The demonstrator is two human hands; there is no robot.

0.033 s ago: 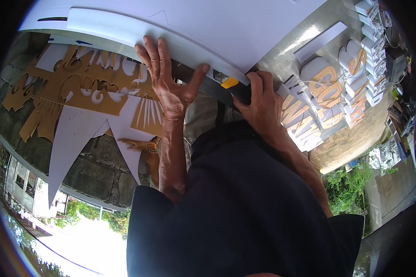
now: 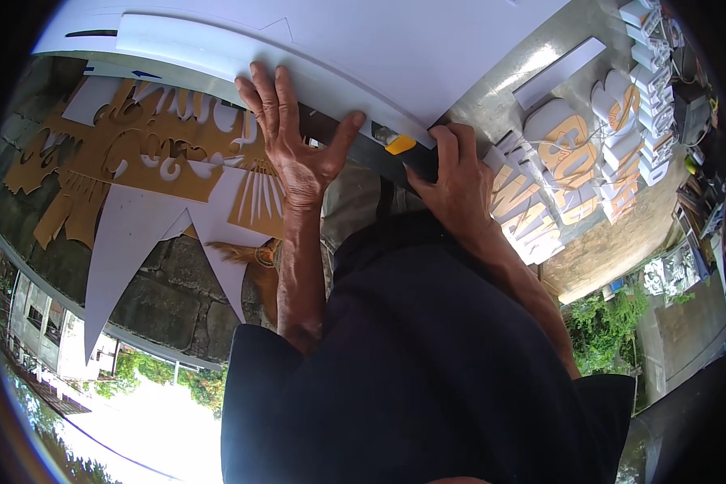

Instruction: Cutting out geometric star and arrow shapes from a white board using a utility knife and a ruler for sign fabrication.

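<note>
A long white strip (image 2: 194, 44), apparently foam board, lies along the near edge of a large white sheet (image 2: 395, 48). My left hand (image 2: 294, 153) rests with fingers spread, its fingertips on the strip and its thumb out to the right. At the strip's right end, my right hand (image 2: 460, 173) has bent fingers gripping the corner, with the thumb lower down toward me. Between the hands, close to the right one, sits a yellow-and-dark tool (image 2: 399, 144), partly hidden; its kind is unclear.
White and tan cut-out letters (image 2: 569, 141) stand on the table at right, near a loose white strip (image 2: 558, 74). Brown and white cut sheet scraps (image 2: 157, 161) lie on the block paving (image 2: 165, 298) at left, with a straw broom (image 2: 242, 254).
</note>
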